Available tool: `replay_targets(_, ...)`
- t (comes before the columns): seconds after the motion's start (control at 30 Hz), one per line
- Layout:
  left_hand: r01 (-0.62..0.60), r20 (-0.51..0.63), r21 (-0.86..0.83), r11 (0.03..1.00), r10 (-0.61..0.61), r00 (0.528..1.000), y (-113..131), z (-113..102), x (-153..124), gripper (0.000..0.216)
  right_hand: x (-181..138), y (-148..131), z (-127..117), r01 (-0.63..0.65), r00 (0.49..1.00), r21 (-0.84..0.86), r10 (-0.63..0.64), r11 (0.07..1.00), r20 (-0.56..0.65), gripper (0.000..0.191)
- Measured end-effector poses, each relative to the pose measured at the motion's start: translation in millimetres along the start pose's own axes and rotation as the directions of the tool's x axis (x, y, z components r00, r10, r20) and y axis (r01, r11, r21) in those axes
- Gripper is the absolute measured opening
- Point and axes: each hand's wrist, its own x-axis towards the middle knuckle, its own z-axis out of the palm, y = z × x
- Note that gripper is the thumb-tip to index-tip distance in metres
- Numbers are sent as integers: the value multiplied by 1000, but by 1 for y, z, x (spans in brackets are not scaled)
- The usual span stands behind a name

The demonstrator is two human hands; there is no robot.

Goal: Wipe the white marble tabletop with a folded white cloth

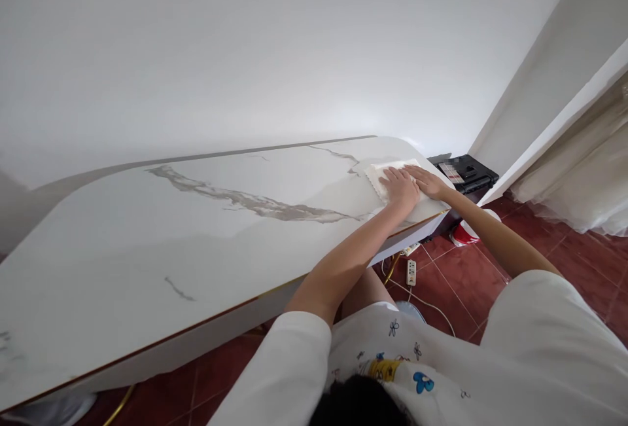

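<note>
A white cloth (380, 173) lies flat near the far right end of a long white marble-patterned table (196, 230). My left hand (400, 189) presses flat on the cloth, fingers stretched out. Beside it, my right hand (428, 182) also rests flat on the cloth's right part, fingers extended. Both arms reach forward over the table's front edge.
A black device (466, 173) sits on the floor beyond the table's right end. A white power strip (411, 272) with a cable lies on the red tiled floor (456, 282). A red-and-white object (466, 233) stands under the table end. A white curtain (583, 184) hangs at right.
</note>
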Motion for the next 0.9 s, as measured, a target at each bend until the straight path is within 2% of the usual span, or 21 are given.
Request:
replay_targets(0.27,-8,-17,43,999,9,1000,15,0,-52,61,-44,-33,-8,46,999,6,-46,999,-3,59)
replay_targets(0.47,20,-39,68,997,-18,999,23,-1,-84,61,-67,-58,-9,95,993,1,-95,995,-66,58)
replay_targets(0.6,31,-39,32,999,-30,999,32,2,-87,61,-72,-54,-11,94,993,0,-94,996,-75,58)
replay_targets(0.73,5,-47,10,1000,-5,999,45,6,-80,61,-80,-39,-13,93,991,4,-92,996,-99,60)
replay_targets(0.9,-21,-3,-32,999,20,1000,59,7,-68,62,-86,-20,-18,81,991,3,-80,997,-106,62)
